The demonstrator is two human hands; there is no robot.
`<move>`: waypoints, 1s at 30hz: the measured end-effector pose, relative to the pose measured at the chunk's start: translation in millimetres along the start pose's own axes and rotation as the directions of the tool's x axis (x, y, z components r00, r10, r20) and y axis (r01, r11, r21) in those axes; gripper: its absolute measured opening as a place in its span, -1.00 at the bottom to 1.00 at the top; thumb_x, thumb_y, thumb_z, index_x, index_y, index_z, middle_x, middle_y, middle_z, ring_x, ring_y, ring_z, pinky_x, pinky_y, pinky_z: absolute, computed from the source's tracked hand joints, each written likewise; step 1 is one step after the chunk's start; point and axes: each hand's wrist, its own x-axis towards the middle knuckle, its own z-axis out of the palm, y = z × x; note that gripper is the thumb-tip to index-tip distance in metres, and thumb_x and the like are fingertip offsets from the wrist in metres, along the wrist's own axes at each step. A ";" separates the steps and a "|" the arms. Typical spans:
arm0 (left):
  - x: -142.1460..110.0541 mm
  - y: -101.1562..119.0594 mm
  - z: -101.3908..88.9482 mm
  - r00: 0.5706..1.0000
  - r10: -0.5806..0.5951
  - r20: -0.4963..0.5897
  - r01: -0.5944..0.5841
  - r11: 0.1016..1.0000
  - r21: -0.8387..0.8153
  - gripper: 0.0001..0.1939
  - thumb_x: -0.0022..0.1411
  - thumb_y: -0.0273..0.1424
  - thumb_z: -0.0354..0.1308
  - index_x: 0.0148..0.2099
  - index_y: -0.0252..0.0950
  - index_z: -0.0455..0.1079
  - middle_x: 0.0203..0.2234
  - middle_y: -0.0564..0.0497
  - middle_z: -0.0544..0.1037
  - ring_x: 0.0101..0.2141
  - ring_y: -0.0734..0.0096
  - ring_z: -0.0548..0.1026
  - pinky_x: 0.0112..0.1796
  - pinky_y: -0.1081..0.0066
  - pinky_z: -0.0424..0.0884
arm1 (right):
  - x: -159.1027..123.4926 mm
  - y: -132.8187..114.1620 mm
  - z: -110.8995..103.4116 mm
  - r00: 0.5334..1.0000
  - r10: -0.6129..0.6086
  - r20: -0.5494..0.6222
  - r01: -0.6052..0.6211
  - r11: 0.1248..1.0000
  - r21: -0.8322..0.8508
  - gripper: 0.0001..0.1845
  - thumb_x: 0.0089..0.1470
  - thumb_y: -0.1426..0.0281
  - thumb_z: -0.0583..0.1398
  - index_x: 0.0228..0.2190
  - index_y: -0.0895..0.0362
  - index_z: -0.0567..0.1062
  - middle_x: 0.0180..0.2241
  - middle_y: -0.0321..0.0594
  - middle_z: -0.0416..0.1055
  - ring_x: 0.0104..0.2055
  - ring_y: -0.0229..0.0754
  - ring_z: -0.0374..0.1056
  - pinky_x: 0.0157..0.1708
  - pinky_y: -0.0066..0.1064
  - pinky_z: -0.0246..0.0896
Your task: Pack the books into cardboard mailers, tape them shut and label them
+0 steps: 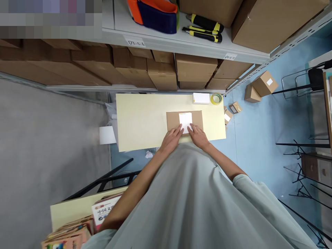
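Observation:
A brown cardboard box (pixel 172 119) lies on the pale yellow table (pixel 141 121), close to its front edge. On top of the box is a white label (pixel 185 121), roughly in the middle. My left hand (pixel 171 139) rests at the label's lower left, fingers stretched out and touching the box and label. From the other side, my right hand (pixel 198 136) touches the label's lower right edge, its fingers extended too. Neither hand is wrapped round anything. At the table's back right sit a small white box (pixel 201 98) and a roll of yellow tape (pixel 216 99).
A metal shelf (pixel 166 45) behind the table bears cardboard boxes, utility knives (pixel 204 33) and an orange and blue item (pixel 157 15). Several parcels (pixel 265 83) lie on the blue floor at right. Books (pixel 70 235) are stacked at lower left. A black frame (pixel 103 178) stands nearby.

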 end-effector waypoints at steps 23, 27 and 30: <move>-43.1 6.6 -3.7 0.781 -0.542 -0.310 0.174 0.665 -0.726 -0.77 0.32 -0.16 0.31 -0.16 -0.18 0.67 0.09 -0.14 0.71 0.15 0.10 0.66 0.27 -0.01 0.57 | -48.0 89.2 27.8 0.913 0.344 -0.221 -0.151 0.785 0.601 -0.56 0.44 0.08 0.14 0.11 0.05 0.60 0.13 0.07 0.56 0.12 0.12 0.55 0.07 0.06 0.62; -38.6 9.9 -4.0 0.781 -0.543 -0.308 0.166 0.657 -0.736 -0.76 0.29 -0.15 0.33 -0.15 -0.18 0.67 0.10 -0.15 0.71 0.16 0.09 0.66 0.28 -0.02 0.57 | -44.4 86.7 29.6 0.920 0.342 -0.192 -0.164 0.781 0.603 -0.56 0.43 0.11 0.15 0.16 0.06 0.57 0.15 0.07 0.56 0.12 0.13 0.55 0.07 0.07 0.62; -37.7 8.6 -2.1 0.779 -0.543 -0.313 0.159 0.654 -0.739 -0.74 0.27 -0.13 0.36 -0.15 -0.19 0.66 0.08 -0.15 0.71 0.15 0.08 0.67 0.29 -0.05 0.56 | -43.7 86.4 31.9 0.923 0.345 -0.172 -0.178 0.777 0.604 -0.56 0.43 0.12 0.16 0.18 0.04 0.56 0.17 0.05 0.56 0.13 0.12 0.56 0.08 0.06 0.61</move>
